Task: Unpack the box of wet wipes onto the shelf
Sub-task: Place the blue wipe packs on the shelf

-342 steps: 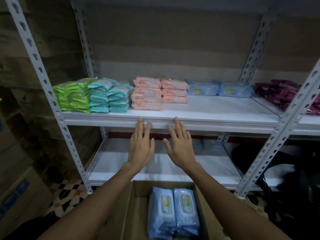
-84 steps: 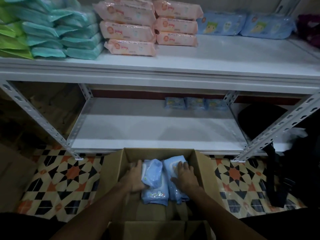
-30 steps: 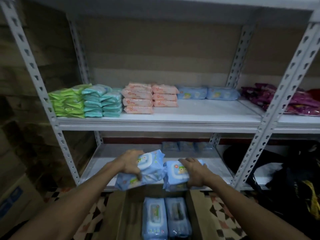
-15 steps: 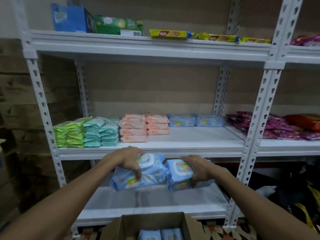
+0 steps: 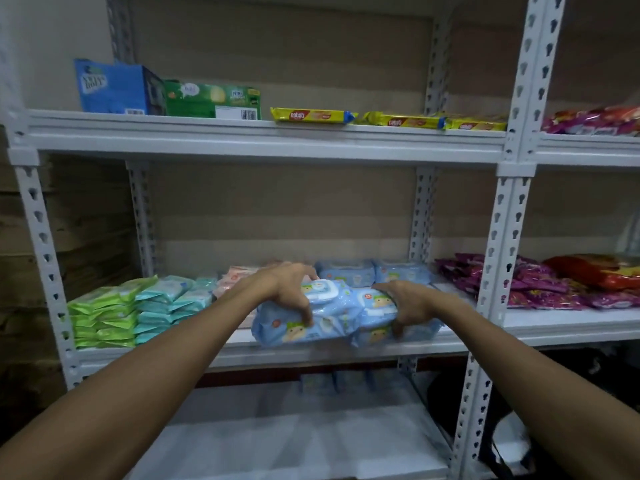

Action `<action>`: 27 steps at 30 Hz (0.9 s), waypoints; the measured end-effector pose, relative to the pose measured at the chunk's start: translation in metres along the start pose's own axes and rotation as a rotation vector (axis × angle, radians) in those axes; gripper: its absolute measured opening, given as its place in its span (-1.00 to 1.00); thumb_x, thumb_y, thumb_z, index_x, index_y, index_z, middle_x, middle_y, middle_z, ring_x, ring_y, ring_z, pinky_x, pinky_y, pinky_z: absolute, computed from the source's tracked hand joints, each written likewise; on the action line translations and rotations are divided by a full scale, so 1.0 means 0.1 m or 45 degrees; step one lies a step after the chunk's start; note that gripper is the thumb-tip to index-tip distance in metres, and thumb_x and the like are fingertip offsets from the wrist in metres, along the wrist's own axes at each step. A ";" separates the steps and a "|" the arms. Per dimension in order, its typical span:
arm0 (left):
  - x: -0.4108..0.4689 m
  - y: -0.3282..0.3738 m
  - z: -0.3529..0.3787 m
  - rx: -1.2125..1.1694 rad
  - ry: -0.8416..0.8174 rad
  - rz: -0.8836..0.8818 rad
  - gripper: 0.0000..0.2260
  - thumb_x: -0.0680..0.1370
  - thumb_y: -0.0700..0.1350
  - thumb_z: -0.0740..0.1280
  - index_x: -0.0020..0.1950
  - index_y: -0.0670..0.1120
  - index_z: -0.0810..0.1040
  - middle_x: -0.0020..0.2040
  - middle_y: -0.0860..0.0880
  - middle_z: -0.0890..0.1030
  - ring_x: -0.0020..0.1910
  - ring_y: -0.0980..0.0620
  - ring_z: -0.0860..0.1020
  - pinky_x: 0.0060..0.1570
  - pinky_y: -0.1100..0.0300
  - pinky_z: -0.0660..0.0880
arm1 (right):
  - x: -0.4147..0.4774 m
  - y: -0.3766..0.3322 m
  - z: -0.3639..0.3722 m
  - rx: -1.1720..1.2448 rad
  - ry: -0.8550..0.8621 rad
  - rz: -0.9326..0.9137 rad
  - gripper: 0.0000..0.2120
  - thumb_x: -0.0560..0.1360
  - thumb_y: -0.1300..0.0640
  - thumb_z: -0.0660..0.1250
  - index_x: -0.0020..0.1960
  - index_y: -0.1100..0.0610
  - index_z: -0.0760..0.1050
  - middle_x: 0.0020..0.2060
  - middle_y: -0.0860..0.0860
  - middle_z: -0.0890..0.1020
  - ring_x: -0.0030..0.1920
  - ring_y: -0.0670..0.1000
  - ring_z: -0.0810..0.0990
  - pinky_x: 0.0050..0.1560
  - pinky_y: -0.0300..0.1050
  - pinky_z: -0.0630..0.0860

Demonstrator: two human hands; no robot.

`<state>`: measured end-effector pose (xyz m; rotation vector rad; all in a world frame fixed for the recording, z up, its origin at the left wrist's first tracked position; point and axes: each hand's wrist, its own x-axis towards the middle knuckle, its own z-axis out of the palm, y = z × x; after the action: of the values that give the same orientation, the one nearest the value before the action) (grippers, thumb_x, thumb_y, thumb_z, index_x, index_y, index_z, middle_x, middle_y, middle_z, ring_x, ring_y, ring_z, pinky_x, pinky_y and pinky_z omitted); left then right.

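Note:
My left hand (image 5: 294,289) grips a blue pack of wet wipes (image 5: 322,318) from above, thumb on its front face. My right hand (image 5: 408,303) grips a second blue pack (image 5: 375,313) beside it. Both packs are at the front edge of the white middle shelf (image 5: 311,355); whether they rest on it I cannot tell. Two more blue packs (image 5: 374,275) lie at the back of that shelf. The cardboard box is out of view.
Green packs (image 5: 104,313), teal packs (image 5: 166,303) and pink packs (image 5: 235,278) are stacked to the left on the same shelf. Purple and red bags (image 5: 554,285) fill the right bay. A white upright (image 5: 502,258) stands at right. Snack boxes and bars line the top shelf (image 5: 263,140).
Both hands have carried the two blue packs up and forward from below the middle shelf to its front edge. The view has tilted up and the box has left the frame.

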<state>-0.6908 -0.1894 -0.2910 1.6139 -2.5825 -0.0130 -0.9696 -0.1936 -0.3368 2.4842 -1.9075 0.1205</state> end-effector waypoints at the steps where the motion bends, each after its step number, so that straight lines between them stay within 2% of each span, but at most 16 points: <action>1: 0.07 0.02 -0.03 0.020 0.009 -0.020 -0.18 0.02 0.30 0.53 0.26 0.23 0.40 0.26 0.06 0.53 0.16 -0.05 0.51 0.16 0.00 0.51 | 0.04 0.04 -0.04 -0.004 0.004 0.012 -0.01 0.02 -0.02 0.63 0.41 0.05 0.37 0.18 0.02 0.57 0.13 0.07 0.55 0.13 -0.08 0.51; 2: 0.14 0.02 -0.03 0.029 0.014 -0.028 -0.17 -0.02 0.32 0.50 0.23 0.24 0.40 0.25 0.06 0.54 0.15 -0.05 0.51 0.16 -0.02 0.50 | 0.08 0.07 -0.05 0.003 0.004 0.025 -0.03 0.03 0.00 0.64 0.39 0.05 0.38 0.16 0.03 0.58 0.12 0.07 0.56 0.12 -0.07 0.52; 4: 0.28 0.04 0.02 0.026 0.000 -0.050 -0.18 0.02 0.29 0.53 0.25 0.22 0.38 0.27 0.03 0.52 0.16 -0.06 0.50 0.16 0.00 0.49 | 0.15 0.14 -0.04 0.012 0.000 0.059 -0.06 0.03 0.01 0.64 0.36 0.05 0.40 0.15 0.04 0.58 0.10 0.08 0.56 0.12 -0.03 0.53; 8: 0.52 0.05 0.30 -0.024 0.023 -0.049 -0.18 0.21 0.16 0.58 0.41 0.11 0.34 0.36 0.01 0.49 0.25 -0.05 0.50 0.21 0.10 0.46 | 0.28 0.34 0.12 0.006 -0.052 0.133 0.13 -0.03 -0.09 0.62 0.48 0.03 0.27 0.30 0.05 0.46 0.27 0.12 0.47 0.23 0.07 0.48; 12: 0.78 0.07 0.64 -0.071 -0.089 -0.017 -0.17 0.27 0.14 0.53 0.47 0.08 0.28 0.40 0.01 0.45 0.28 -0.02 0.49 0.23 0.05 0.48 | 0.38 0.61 0.31 -0.041 -0.107 0.211 0.13 0.14 -0.04 0.63 0.57 0.02 0.11 0.44 0.09 0.35 0.39 0.15 0.37 0.36 0.08 0.38; 16: 1.01 0.17 0.77 -0.018 -0.122 0.029 -0.23 0.29 0.19 0.42 0.47 0.12 0.29 0.40 0.02 0.46 0.28 -0.02 0.50 0.22 0.02 0.49 | 0.46 0.90 0.36 -0.129 -0.201 0.285 0.09 0.33 0.05 0.58 0.60 -0.03 -0.08 0.58 0.05 0.04 0.54 0.19 0.10 0.47 0.24 0.19; 18: 1.09 0.27 0.83 0.021 -0.148 0.027 -0.20 0.36 0.19 0.37 0.56 0.14 0.16 0.45 -0.02 0.41 0.34 -0.06 0.47 0.27 0.01 0.45 | 0.47 1.04 0.36 -0.134 -0.222 0.333 0.06 0.38 0.09 0.55 0.60 -0.05 -0.12 0.59 0.04 -0.03 0.56 0.18 0.03 0.50 0.21 0.14; 20: 1.12 0.42 0.88 0.078 -0.151 0.040 -0.19 0.44 0.23 0.31 0.60 0.12 0.00 0.54 -0.09 0.27 0.45 -0.12 0.33 0.38 -0.04 0.32 | 0.44 1.14 0.38 -0.142 -0.218 0.368 0.00 0.44 0.09 0.50 0.60 -0.05 -0.14 0.59 0.03 -0.05 0.57 0.17 -0.03 0.51 0.19 0.10; 23: 1.20 0.61 0.97 0.072 -0.154 0.056 -0.09 0.43 0.39 0.25 0.61 0.07 -0.11 0.59 -0.16 0.08 0.55 -0.16 0.12 0.43 -0.12 0.16 | 0.44 1.27 0.44 -0.121 -0.175 0.393 -0.08 0.50 -0.02 0.41 0.60 -0.08 -0.17 0.59 0.00 -0.10 0.58 0.14 -0.11 0.48 0.28 0.00; 27: 1.34 0.70 1.10 0.111 -0.069 0.064 0.02 0.33 0.51 0.25 0.60 0.03 -0.08 0.56 -0.16 0.14 0.53 -0.17 0.12 0.40 -0.17 0.16 | 0.47 1.38 0.57 -0.069 -0.100 0.424 -0.11 0.50 -0.18 0.33 0.59 -0.12 -0.20 0.59 -0.01 -0.15 0.58 0.12 -0.14 0.48 0.32 -0.10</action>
<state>-0.8208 -0.2837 -0.3860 1.5968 -2.6995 0.0610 -1.0875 -0.2778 -0.3966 2.1471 -2.3073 -0.0279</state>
